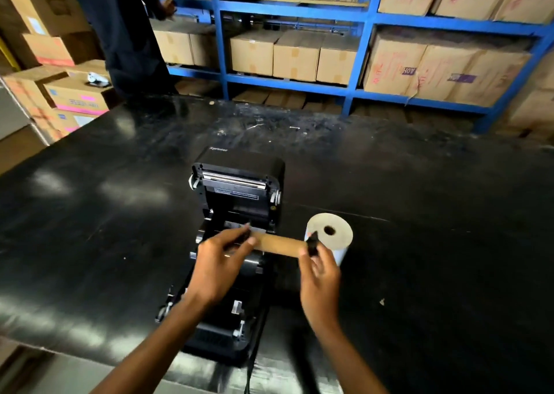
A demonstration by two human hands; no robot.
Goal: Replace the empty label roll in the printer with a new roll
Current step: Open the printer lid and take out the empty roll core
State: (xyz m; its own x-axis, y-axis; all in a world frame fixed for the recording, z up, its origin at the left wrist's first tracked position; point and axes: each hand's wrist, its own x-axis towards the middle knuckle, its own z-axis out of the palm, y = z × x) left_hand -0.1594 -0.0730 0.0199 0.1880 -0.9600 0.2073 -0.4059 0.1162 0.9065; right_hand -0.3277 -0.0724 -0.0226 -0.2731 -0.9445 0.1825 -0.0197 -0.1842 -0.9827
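Both our hands, left hand (221,261) and right hand (319,276), grip the empty cardboard core (280,245) by its ends above the open printer (233,243), new roll (329,237) just beside.

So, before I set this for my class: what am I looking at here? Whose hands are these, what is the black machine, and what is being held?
The picture comes from a camera worn on a person's head, looking down at their own hands. On the black table sits a label printer with its lid open. The left hand and right hand hold the ends of an empty cardboard core, with a black end piece in the right grip. A full new roll stands beside the printer. Behind are blue shelves of cartons.
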